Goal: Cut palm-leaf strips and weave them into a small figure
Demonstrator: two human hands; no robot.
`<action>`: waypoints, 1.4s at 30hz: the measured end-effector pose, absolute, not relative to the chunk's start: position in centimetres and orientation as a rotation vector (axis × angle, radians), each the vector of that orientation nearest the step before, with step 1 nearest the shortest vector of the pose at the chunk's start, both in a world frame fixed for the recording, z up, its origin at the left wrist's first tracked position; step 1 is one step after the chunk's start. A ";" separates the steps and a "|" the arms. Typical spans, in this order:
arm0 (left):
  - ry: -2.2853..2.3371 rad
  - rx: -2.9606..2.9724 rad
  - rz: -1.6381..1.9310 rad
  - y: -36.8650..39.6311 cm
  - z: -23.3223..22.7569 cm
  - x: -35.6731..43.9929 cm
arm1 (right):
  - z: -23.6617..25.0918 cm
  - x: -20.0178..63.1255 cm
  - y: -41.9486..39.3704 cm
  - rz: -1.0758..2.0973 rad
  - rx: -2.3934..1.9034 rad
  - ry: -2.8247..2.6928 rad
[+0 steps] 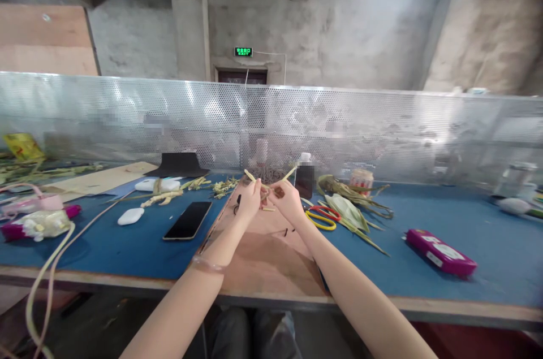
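Note:
Both hands meet above the brown board [271, 260], fingers pinched close together. My left hand [250, 199] is closed on a pale yellow-green plant strip [249, 175], whose end sticks up to the left. In my right hand [287, 199], also closed, is a similar pale strip [290, 173] pointing up to the right. Whether these are two ends of one strip I cannot tell; the part between is small and partly behind my fingers. Just beyond the hands lies a greyish tangled heap [271, 173]. Scissors [324, 215] with red and yellow handles lie right of my right hand.
Left on the blue table [139, 257] are a black phone [189, 221], a white case [130, 216] and plant pieces [163, 198]. To the right lie dried leaves [350, 209] and a purple packet [441, 252]. A bottle [305, 175] stands before the perforated metal screen [186, 116].

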State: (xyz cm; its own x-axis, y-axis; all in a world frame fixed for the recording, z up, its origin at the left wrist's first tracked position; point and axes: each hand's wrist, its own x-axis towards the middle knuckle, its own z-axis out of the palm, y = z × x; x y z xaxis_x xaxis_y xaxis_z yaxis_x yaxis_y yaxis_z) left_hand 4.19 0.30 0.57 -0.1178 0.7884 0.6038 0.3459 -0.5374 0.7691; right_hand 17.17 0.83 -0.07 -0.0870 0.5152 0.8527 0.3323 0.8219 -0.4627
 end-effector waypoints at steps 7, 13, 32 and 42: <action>1.048 1.722 1.504 0.2 0.6 4.3 | -0.4 17.6 1.6 0.220 -0.691 -1.701; 1.005 1.757 1.568 0.5 0.7 3.5 | -0.1 17.5 1.3 0.395 -0.634 -1.769; 0.992 1.964 1.443 1.4 0.1 3.2 | 0.1 17.4 0.9 0.639 -0.733 -1.588; 0.950 2.033 1.401 1.0 0.5 3.3 | -0.4 17.5 1.5 0.637 -0.754 -1.520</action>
